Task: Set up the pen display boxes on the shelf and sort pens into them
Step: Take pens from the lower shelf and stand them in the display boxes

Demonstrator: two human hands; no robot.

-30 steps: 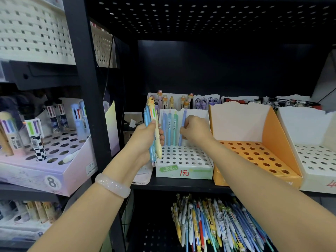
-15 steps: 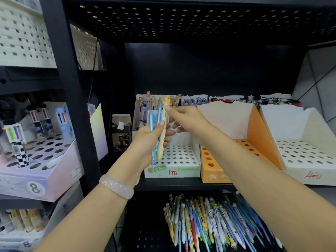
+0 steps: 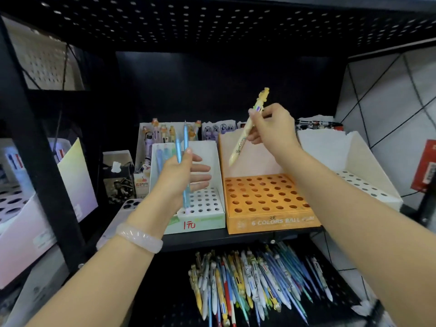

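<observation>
Up at the shelf (image 3: 236, 234), the two hands are apart, each with pens. The right hand (image 3: 274, 129) pinches a yellow pen (image 3: 245, 133) between thumb and fingertips, gripping it near its upper end; the pen slants, its figure top pointing up and right of the hand, its tip hanging down and left, above the back of the orange box (image 3: 266, 201). That box sits directly below the right hand, its holed top showing no pens.

The left hand (image 3: 181, 175) keeps two blue pens (image 3: 186, 161) upright under its thumb, while its fingers stretch out straight toward the right. Behind and below this hand stands the white box (image 3: 207, 208), marked in red on its front, with a few bluish pens standing in its back row just left of the thumb. The white box and the orange box sit side by side, touching or nearly so.

Right of the right forearm is another white box (image 3: 368, 171) with a holed top. Behind the boxes, beyond both hands, more cartons hold figure-topped pens. Below both forearms, on the lower shelf, lies a loose pile of pens (image 3: 254, 282). Left of the left arm, past the black upright, a pale purple box (image 3: 30, 223) holds striped pens. A pale bangle (image 3: 139, 237) circles the left wrist.
</observation>
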